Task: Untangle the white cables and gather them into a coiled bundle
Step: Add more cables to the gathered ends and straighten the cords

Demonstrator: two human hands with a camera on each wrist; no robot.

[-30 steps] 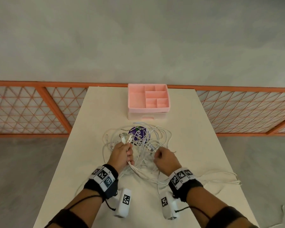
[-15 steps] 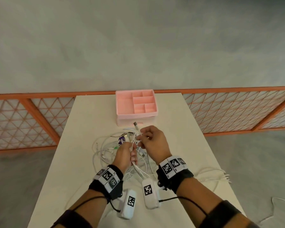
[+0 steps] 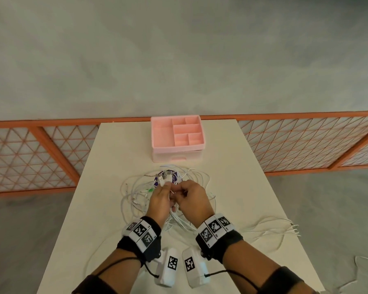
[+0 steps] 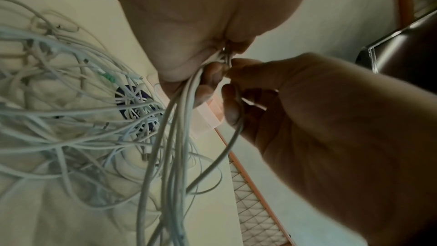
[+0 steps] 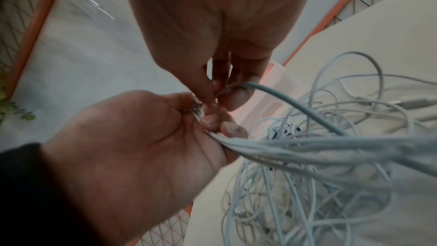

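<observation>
A tangle of white cables (image 3: 136, 196) lies on the cream table (image 3: 238, 170), spread around both hands. My left hand (image 3: 165, 188) grips a bunch of several cables (image 4: 175, 128) in its fist, and their plug ends (image 3: 162, 179) stick out above the thumb. Directly to its right, touching it, my right hand (image 3: 180, 190) pinches a single cable (image 5: 281, 98) between thumb and fingertips. That strand (image 4: 236, 132) loops down to the pile. The gripped bunch (image 5: 319, 147) runs from the left hand (image 5: 132, 147) back to the tangle.
A pink compartment organizer (image 3: 177, 135) stands at the table's far end, behind the cables. A purple disc (image 3: 174, 177) lies under the tangle. More cable ends (image 3: 285, 228) trail toward the right table edge. An orange lattice railing (image 3: 306, 141) runs behind the table.
My right hand left the tangle on the right, lifted one cable end up beside the left hand, then lowered it against the left fist. The left hand kept its grip on the bunch.
</observation>
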